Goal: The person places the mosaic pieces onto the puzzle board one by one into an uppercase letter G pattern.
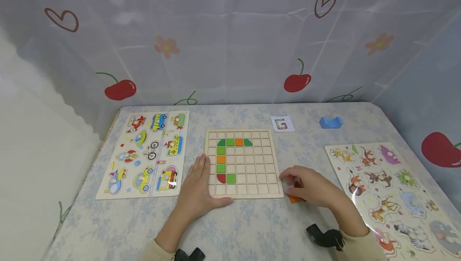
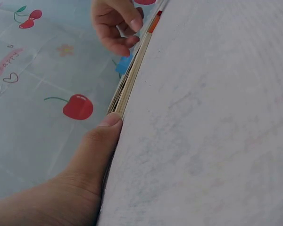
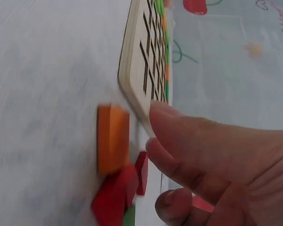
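A wooden grid board [image 1: 252, 169] lies on the table, with green, orange and red tiles along a row near its top and down a column at its left. My left hand [image 1: 196, 193] rests along the board's left edge with straight fingers, its thumb [image 2: 96, 146] at the near edge. Beside the board's near right corner, my right hand [image 1: 309, 185] hovers over loose pieces, its fingers loosely bent and nothing visible between them. Below those fingers are an orange block [image 3: 113, 139], red pieces [image 3: 111, 197] and a partly hidden green piece [image 3: 129, 216].
Behind the board's right corner lies a small card [image 1: 282, 123] with a coloured G-shaped pattern on a grid. A blue notched block [image 1: 331, 123] stands farther right. A vehicle puzzle [image 1: 144, 155] lies on the left, an animal puzzle [image 1: 390, 193] on the right.
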Motion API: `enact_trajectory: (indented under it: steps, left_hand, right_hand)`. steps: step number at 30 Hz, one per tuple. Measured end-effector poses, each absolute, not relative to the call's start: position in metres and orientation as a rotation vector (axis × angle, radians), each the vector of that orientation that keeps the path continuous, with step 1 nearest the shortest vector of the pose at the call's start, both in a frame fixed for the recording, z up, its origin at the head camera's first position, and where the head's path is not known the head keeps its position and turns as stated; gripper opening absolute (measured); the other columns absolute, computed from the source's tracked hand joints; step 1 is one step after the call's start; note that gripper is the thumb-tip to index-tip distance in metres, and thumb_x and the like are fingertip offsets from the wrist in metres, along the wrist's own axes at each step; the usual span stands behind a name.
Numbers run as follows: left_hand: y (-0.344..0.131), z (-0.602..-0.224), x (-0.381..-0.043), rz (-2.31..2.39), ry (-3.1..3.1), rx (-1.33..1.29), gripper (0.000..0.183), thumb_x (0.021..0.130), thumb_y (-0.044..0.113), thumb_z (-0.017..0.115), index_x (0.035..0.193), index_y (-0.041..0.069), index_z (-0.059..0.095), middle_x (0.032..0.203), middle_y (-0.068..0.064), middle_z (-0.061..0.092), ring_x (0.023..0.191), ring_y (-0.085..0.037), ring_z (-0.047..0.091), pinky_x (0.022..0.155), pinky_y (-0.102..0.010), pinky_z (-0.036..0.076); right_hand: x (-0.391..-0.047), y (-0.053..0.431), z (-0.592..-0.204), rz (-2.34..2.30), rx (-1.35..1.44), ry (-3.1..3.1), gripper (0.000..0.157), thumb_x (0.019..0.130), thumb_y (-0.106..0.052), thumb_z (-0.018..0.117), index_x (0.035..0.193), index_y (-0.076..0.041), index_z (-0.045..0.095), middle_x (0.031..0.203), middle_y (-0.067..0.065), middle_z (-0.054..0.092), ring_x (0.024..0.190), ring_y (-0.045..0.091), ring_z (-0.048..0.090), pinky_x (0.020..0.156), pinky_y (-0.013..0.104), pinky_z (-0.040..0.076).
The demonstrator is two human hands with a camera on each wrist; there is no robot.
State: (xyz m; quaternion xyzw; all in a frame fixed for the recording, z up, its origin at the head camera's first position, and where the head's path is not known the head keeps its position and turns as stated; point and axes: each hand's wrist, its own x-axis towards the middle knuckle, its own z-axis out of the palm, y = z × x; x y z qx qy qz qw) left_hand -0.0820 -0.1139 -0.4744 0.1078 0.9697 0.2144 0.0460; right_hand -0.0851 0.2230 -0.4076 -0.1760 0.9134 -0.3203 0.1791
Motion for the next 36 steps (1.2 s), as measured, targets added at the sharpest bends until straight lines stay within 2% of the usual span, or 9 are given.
enact_trajectory:
  steps: [6, 9, 13, 19, 23, 26, 31, 36]
  left_hand:
    - [-0.114, -0.473, -0.082, 0.667, 2.945, 0.323, 0.141, 0.06, 0.086, 0.068, 0.159, 0.006, 0.007, 0.169, -0.008, 0.001, 0.157, -0.022, 0.0, 0.128, -0.042, 0.009]
    - [-0.114, -0.472, -0.082, 0.667, 2.941, 0.317, 0.141, 0.06, 0.085, 0.068, 0.159, 0.007, 0.006, 0.169, -0.008, 0.002, 0.157, -0.022, 0.0, 0.128, -0.042, 0.009]
    - [-0.114, -0.472, -0.082, 0.67, 2.942, 0.315, 0.141, 0.06, 0.085, 0.069, 0.159, 0.006, 0.007, 0.169, -0.008, 0.002, 0.157, -0.022, 0.0, 0.128, -0.043, 0.009]
    - [-0.114, -0.473, -0.082, 0.668, 2.95, 0.325, 0.141, 0.06, 0.085, 0.069, 0.159, 0.006, 0.007, 0.169, -0.009, 0.003, 0.157, -0.023, 0.001, 0.128, -0.043, 0.01]
    - [-0.115, -0.473, -0.082, 0.671, 2.952, 0.331, 0.141, 0.06, 0.085, 0.069, 0.159, 0.006, 0.007, 0.169, -0.009, 0.003, 0.157, -0.023, 0.002, 0.128, -0.043, 0.01]
    - [-0.114, -0.473, -0.082, 0.673, 2.95, 0.334, 0.141, 0.061, 0.084, 0.069, 0.159, 0.006, 0.007, 0.169, -0.009, 0.002, 0.157, -0.023, 0.001, 0.128, -0.043, 0.009]
    - [-0.115, -0.473, -0.082, 0.666, 2.949, 0.336, 0.141, 0.061, 0.084, 0.069, 0.159, 0.006, 0.006, 0.169, -0.008, 0.001, 0.157, -0.023, 0.001, 0.128, -0.043, 0.009]
    - [-0.114, -0.473, -0.082, 0.667, 2.95, 0.334, 0.141, 0.061, 0.085, 0.069, 0.159, 0.006, 0.006, 0.169, -0.009, 0.002, 0.157, -0.023, 0.001, 0.128, -0.043, 0.009]
  right_hand:
    - [-0.077, 0.24, -0.412, -0.843, -0.5, 2.561, 0.034, 0.081, -0.023, 0.082, 0.111, -0.022, 0.068, 0.104, -0.007, 0.059, 0.095, 0.011, 0.053, 0.081, 0.026, 0.049]
    - [-0.075, 0.241, -0.414, -0.837, -0.514, 2.57, 0.029, 0.08, -0.022, 0.083, 0.105, -0.026, 0.068, 0.108, -0.009, 0.06, 0.1, 0.013, 0.054, 0.084, 0.026, 0.051]
    - [-0.075, 0.24, -0.417, -0.861, -0.536, 2.578, 0.024, 0.08, -0.02, 0.082, 0.096, -0.026, 0.066, 0.1, -0.009, 0.057, 0.092, 0.01, 0.051, 0.078, 0.023, 0.049]
    - [-0.08, 0.244, -0.419, -0.974, -0.486, 2.514, 0.023, 0.084, -0.015, 0.079, 0.091, -0.019, 0.058, 0.082, -0.003, 0.055, 0.068, 0.008, 0.048, 0.059, 0.023, 0.043]
    - [-0.087, 0.243, -0.42, -1.004, -0.445, 2.547, 0.018, 0.087, -0.017, 0.075, 0.096, -0.019, 0.059, 0.086, -0.002, 0.059, 0.06, 0.008, 0.047, 0.054, 0.022, 0.044]
    - [-0.092, 0.235, -0.421, -1.029, -0.416, 2.603, 0.017, 0.089, -0.017, 0.074, 0.098, -0.019, 0.061, 0.09, -0.002, 0.061, 0.06, 0.009, 0.048, 0.054, 0.023, 0.045]
    - [-0.1, 0.204, -0.421, -1.093, -0.403, 2.615, 0.016, 0.089, -0.017, 0.075, 0.097, -0.02, 0.062, 0.092, -0.002, 0.062, 0.062, 0.012, 0.049, 0.056, 0.023, 0.044]
    - [-0.106, 0.168, -0.423, -1.147, -0.438, 2.574, 0.015, 0.089, -0.018, 0.075, 0.097, -0.021, 0.062, 0.091, -0.004, 0.063, 0.058, 0.01, 0.047, 0.053, 0.023, 0.043]
